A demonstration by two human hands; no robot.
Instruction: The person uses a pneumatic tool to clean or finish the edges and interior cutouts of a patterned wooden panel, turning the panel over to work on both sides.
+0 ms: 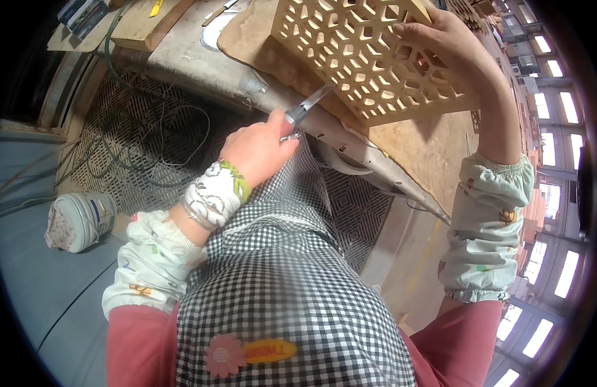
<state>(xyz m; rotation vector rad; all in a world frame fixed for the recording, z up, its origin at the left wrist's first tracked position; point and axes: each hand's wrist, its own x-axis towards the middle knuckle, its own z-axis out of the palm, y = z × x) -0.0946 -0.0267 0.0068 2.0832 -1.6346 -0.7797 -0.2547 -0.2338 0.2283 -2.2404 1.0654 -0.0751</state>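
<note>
My right hand grips a light wooden lattice panel by its upper right edge, with the thumb over its face. The panel has a cut-out geometric pattern and stands tilted on the workbench. My left hand is closed round a narrow hand tool with a tapered grey metal front and a reddish part near the fingers. Its exact kind is unclear. The tool's tip meets or nearly meets the panel's lower left edge; I cannot tell whether they touch.
Under the panel lies a brown board on the cloth-covered workbench. A round white dish and a thin-bladed tool lie at the back, near a wooden block. Hoses and a white bucket are on the floor at left.
</note>
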